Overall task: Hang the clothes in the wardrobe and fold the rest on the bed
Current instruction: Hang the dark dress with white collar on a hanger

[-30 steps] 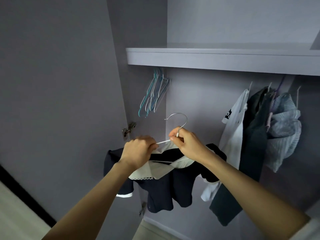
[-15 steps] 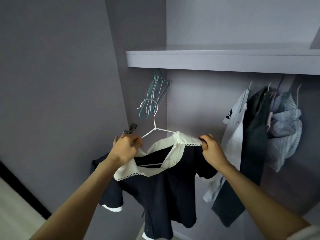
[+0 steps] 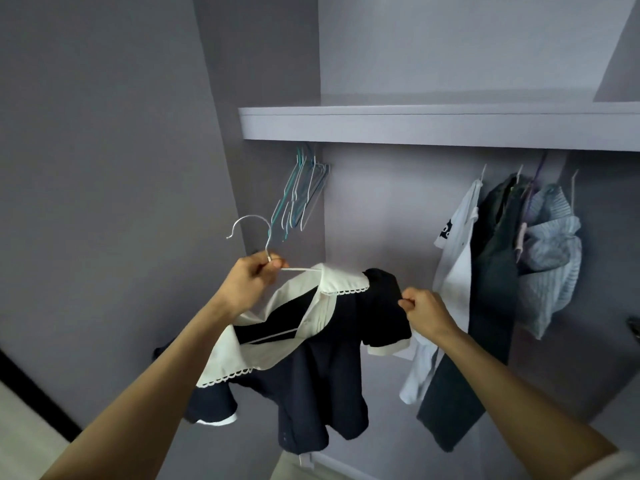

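While the wardrobe fills the centre and right of the frame, its shelf spans the upper middle, and the rail under it is hidden. At right hang clothes already put up: a white shirt, a dark garment and a striped blue-grey one. Spare hangers bunch at upper centre, just under the shelf's left end.

The dark dress with white collar sits at lower centre, draped on a white wire hanger whose hook is free in the air, left of centre, well below the shelf.

Left hand: fingers curled round the hanger's neck just under the hook. Right hand: pinching the dress's right shoulder, apparently settling it on the hanger arm.

Judgement: step in hand is seating the dress squarely, then hooking it up. To do well: pull both shoulders even, check the collar lies flat, keep the neck grip firm so the hook does not twist, then raise it into the open gap between the spare hangers and the white shirt.
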{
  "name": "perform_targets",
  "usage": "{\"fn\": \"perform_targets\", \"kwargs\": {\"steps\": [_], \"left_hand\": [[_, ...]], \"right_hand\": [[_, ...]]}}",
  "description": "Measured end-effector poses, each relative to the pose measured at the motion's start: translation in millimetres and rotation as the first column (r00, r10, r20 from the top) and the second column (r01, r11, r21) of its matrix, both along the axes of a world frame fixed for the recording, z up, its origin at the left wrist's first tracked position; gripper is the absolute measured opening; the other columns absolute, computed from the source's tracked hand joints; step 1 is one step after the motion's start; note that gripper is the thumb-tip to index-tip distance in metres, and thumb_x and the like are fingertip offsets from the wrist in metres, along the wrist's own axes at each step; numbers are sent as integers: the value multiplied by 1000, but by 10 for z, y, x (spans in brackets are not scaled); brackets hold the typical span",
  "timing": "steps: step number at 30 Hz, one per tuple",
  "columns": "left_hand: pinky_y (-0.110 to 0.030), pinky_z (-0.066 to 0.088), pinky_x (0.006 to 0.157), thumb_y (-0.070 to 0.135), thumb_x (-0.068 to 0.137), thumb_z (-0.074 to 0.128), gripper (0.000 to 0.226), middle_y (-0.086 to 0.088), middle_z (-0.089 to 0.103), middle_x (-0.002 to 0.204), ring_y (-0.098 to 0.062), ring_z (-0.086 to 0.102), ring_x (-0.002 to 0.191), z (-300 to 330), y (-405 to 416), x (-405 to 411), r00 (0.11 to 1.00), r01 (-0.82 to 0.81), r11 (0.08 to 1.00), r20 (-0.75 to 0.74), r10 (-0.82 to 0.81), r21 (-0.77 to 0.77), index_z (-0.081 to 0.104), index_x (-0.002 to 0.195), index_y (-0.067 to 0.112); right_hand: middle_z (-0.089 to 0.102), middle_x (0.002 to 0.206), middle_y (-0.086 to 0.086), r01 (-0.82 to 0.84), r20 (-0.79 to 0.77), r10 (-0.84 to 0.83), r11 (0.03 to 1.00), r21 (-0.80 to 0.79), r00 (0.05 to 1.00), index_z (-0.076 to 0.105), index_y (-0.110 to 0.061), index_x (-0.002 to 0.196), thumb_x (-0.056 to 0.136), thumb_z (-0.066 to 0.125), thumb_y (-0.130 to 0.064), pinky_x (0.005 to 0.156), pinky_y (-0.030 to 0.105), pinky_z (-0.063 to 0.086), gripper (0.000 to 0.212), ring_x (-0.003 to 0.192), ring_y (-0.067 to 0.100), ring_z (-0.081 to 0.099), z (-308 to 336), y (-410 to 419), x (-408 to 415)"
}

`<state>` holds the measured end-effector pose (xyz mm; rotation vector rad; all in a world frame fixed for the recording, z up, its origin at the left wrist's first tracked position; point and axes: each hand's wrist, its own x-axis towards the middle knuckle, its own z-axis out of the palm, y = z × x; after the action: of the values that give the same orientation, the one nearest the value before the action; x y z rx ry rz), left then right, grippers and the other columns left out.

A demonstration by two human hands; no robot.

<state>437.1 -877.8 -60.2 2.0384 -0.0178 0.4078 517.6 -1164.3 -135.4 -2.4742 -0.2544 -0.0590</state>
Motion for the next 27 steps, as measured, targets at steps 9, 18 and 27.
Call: {"fn": "perform_targets", "kwargs": {"steps": [9, 18, 27], "left_hand": [[-33, 43, 78, 12, 96, 51, 14, -8, 63, 79, -23, 53, 74, -82, 145, 65, 971, -240, 956, 59, 233, 170, 64, 91, 9], [-32, 45, 68, 17, 97, 50, 25, 8, 49, 53, -13, 47, 55, 47, 173, 68, 995, -99, 974, 3, 100, 205, 60, 76, 25], [-34, 41, 70, 15, 96, 53, 32, 1, 54, 61, -20, 50, 63, 45, -7, -46, 997, 56, 946, 28, -68, 319, 55, 64, 20]], "right_hand": [[52, 80, 9, 171, 333, -273, 937, 305, 903, 49, -3, 84, 91, 45, 1, 63, 37, 42, 9, 73, 28, 51, 95, -38, -66], [55, 118, 18, 85, 294, -157, 966, 245, 943, 60, -2, 117, 88, 51, 3, 87, 41, 46, 31, 106, 37, 57, 155, 137, -108], [69, 102, 6, -449, 425, 547, 836, -315, 721, 64, -11, 112, 94, 53, -14, 89, 39, 37, 22, 97, 27, 60, 555, 976, -284]]}}
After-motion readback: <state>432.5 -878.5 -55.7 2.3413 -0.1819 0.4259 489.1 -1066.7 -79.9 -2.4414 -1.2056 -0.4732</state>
